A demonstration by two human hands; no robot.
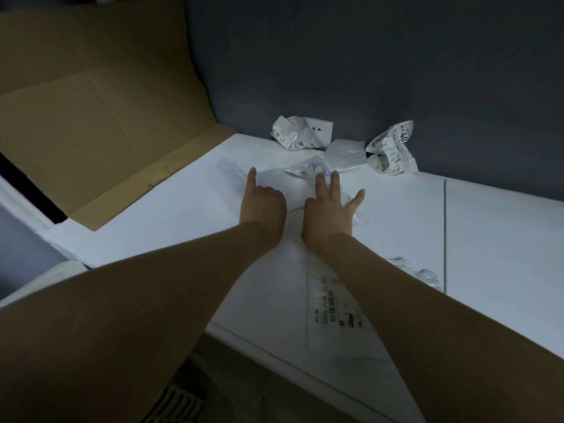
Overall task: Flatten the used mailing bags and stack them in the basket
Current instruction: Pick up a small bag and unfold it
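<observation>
A white mailing bag (pixel 323 337) is laid flat on the bench (pixel 494 239), reaching from the near edge toward the middle. Its far end is pressed down by both hands. The right hand's (pixel 328 209) fingers are spread straight on the plastic. On the left hand (pixel 263 206) only the forefinger is stretched out. The other fingers are curled, and whether anything is pinched cannot be told. Crumpled bags (pixel 294 137) are seen along the far edge, and flattened cardboard (pixel 91 123) at the left edge.

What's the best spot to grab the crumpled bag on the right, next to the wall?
Probably pinch the puffed-up top fold of the crumpled bag, coming from the front and above. The wall blocks its back, and that fold sticks up clear of the table.
</observation>
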